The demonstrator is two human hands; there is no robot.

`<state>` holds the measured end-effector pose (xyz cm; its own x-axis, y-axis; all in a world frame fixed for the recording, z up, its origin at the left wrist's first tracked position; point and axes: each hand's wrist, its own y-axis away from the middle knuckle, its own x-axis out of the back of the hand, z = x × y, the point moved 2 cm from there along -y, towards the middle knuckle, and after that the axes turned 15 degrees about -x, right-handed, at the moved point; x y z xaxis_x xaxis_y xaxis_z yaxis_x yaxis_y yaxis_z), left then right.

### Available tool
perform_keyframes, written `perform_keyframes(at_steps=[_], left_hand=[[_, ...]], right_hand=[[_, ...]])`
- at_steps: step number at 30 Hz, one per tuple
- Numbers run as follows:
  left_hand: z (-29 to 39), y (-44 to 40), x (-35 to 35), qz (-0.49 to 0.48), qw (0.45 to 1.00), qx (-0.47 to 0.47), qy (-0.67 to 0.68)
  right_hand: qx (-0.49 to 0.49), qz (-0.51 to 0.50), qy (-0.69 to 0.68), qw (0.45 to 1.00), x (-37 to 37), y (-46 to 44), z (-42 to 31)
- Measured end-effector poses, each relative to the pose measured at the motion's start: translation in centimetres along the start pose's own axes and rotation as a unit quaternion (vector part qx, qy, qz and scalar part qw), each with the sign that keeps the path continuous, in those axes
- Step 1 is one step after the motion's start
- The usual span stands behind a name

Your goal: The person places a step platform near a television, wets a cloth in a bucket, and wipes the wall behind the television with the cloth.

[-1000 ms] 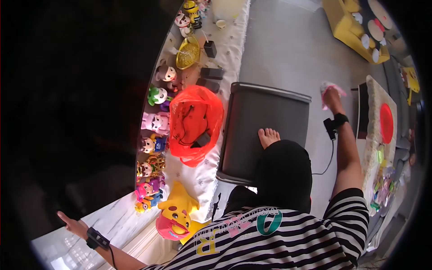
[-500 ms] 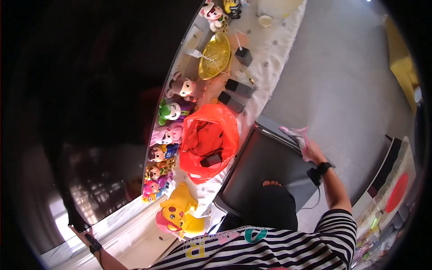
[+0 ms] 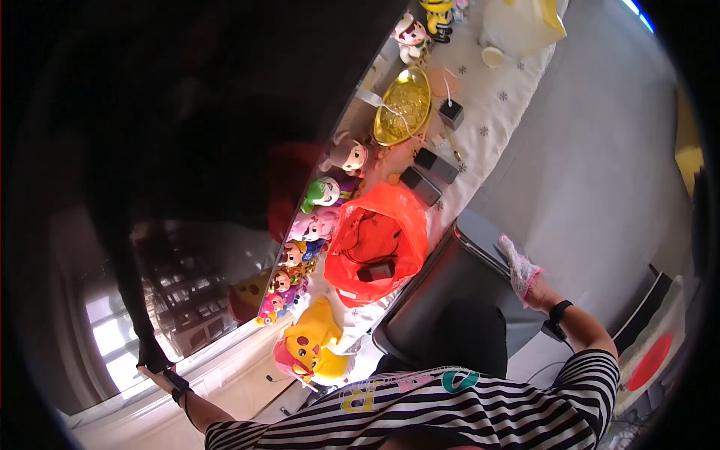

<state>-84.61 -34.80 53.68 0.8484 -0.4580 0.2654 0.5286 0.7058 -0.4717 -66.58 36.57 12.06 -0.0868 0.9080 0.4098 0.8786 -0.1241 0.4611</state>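
My left hand (image 3: 158,377) is at the lower edge of a large dark glossy screen (image 3: 187,247), touching it, with the fingers outstretched and the hand mirrored in the glass. In my right hand (image 3: 535,290) is a crumpled pink-and-white cloth (image 3: 519,261), held above the grey floor beside a dark grey bin-like box (image 3: 439,277). Between my two hands, on the white-covered cabinet top, stands an opened red plastic bag (image 3: 347,259) with black cables and a small black box (image 3: 376,271) inside. A yellow plush-like figure with a pink cap (image 3: 319,339) sits near my body.
Several small figurines (image 3: 324,193) line the screen's foot. Farther along are a gold dish (image 3: 405,105), dark boxes (image 3: 435,165), a black charger cube (image 3: 451,113) and a small white cup (image 3: 493,57). A white mat with a red oval (image 3: 651,367) lies at the right.
The view has shifted, so the cabinet and its things appear farther right. My right hand has turned slightly with the cloth still in it. My left hand stays at the screen's edge.
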Motion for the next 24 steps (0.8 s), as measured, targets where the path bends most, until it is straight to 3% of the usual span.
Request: perform_keyframes(at_steps=[8, 10, 12, 13, 14, 19, 24], left_hand=[[-0.4, -0.3, 0.1, -0.017, 0.999, -0.026, -0.02], [-1.1, -1.6, 0.3, -0.05, 0.999, 0.008, 0.009], [-1.7, -2.7, 1.2, 0.011, 1.0, 0.005, -0.008], [-1.5, -2.6, 1.5, -0.03, 0.999, 0.008, -0.019], [-1.5, -2.6, 1.5, 0.008, 1.0, 0.015, -0.013], [-1.1, -2.6, 1.3, 0.005, 0.999, -0.001, -0.042], [-0.7, -0.9, 0.5, 0.038, 0.999, -0.024, -0.032]], right_hand=[[-0.02, 0.018, 0.049, 0.998, -1.8, 0.7, 3.8], [-0.032, 0.015, 0.075, 0.997, -2.6, 1.2, 5.8], [-0.044, 0.005, 0.1, 0.994, -3.2, 1.8, 7.7], [-0.052, -0.002, 0.108, 0.993, -3.5, 2.0, 8.4], [-0.061, -0.01, 0.111, 0.992, -3.7, 2.2, 9.0], [-0.126, -0.035, 0.077, 0.988, -3.8, 3.0, 9.1], [-0.124, -0.031, 0.067, 0.99, -4.1, 2.5, 9.0]])
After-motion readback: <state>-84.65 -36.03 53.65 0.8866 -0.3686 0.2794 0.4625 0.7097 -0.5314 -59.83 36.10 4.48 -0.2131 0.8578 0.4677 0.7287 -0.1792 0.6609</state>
